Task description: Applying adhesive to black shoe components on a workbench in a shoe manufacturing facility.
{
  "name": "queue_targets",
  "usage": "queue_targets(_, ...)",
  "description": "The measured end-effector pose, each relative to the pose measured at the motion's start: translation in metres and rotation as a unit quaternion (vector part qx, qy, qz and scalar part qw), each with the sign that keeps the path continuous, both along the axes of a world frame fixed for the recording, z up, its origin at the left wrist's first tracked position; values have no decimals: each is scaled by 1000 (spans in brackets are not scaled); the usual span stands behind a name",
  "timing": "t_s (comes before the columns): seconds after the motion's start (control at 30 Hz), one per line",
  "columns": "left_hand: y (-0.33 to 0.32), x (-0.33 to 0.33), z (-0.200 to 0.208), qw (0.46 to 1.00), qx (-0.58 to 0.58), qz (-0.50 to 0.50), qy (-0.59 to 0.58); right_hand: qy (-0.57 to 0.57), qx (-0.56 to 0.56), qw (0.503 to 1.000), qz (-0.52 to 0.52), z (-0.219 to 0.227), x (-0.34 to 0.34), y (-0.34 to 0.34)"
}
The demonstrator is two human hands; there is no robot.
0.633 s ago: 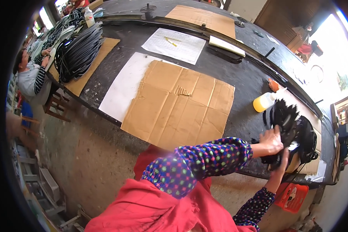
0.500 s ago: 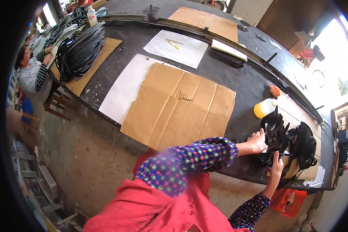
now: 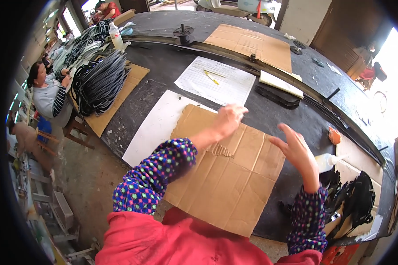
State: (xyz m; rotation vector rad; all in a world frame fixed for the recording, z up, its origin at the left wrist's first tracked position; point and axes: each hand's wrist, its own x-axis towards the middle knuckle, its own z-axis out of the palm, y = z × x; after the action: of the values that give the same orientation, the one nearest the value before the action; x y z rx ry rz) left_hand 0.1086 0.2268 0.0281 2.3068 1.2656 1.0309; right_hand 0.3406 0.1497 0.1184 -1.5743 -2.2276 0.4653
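Now, your left hand (image 3: 227, 121) curled, blurred: can't tell if gripping; right hand (image 3: 297, 148) spread, empty. Cardboard sheet (image 3: 221, 185): six o'clock from left. Bottle (image 3: 325, 162), four o'clock from right, may topple if forearm (image 3: 308, 214) swings outward.

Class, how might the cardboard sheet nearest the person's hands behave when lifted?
The cardboard sheet is probably light, being thin and flat. It may fold where it is already creased. The torn, ridged patch could be a weak spot.
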Motion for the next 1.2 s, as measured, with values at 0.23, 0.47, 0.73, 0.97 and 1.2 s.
queue_targets(0.23, 112, -105, -7, 981, 118, 119, 102, -112, -6, 990, -87, -88, -23, 135)
queue_targets(0.47, 158, -128, -11, 980, 98, 11, 174, -164, 82, 975, -128, -122, -31, 134)
queue_targets(0.73, 179, -133, -23, 980, 68, 63, 174, -146, 161, 966, -140, -126, -38, 130)
queue_targets(0.97, 201, -121, -12, 985, -13, 23, 173, -113, 192, 962, -161, -126, -28, 127)
queue_targets(1.2, 206, -127, -14, 950, -69, 28, 303, -61, 205, 965, -151, -129, -35, 128)
